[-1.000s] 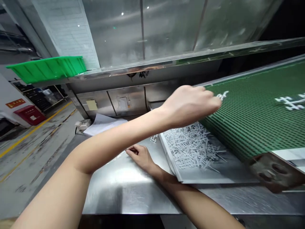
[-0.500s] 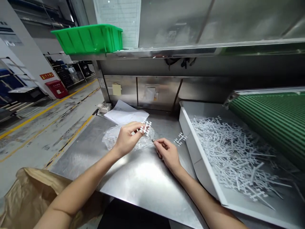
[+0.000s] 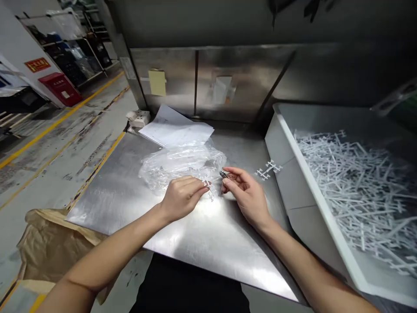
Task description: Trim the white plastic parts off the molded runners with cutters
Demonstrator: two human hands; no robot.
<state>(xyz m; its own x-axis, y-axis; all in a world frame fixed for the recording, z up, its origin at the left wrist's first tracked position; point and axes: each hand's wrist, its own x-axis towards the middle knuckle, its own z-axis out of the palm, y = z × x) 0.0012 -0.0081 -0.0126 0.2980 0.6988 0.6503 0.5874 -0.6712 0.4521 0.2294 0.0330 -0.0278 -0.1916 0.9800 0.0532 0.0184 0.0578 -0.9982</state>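
My left hand [image 3: 181, 196] is closed and pinches a small white plastic cross-shaped part [image 3: 207, 187] just above the steel table [image 3: 202, 239]. My right hand [image 3: 246, 192] is closed on a small dark metal tool [image 3: 224, 174] whose tip points toward that part. Right behind both hands lies a crumpled clear plastic bag [image 3: 182, 163]. Another white plastic part [image 3: 268, 169] lies on the table to the right of my right hand, beside the tray.
A large white tray [image 3: 312, 182] on the right holds several loose white plastic sticks [image 3: 361, 191]. Paper sheets [image 3: 174, 128] lie at the back of the table. A brown paper bag [image 3: 48, 245] sits below the table's left edge. A red box [image 3: 60, 87] stands on the floor far left.
My left hand came back from the green belt with a white part and lowered it to the table by the bag. My right hand stayed near the bag. The view tilted down.
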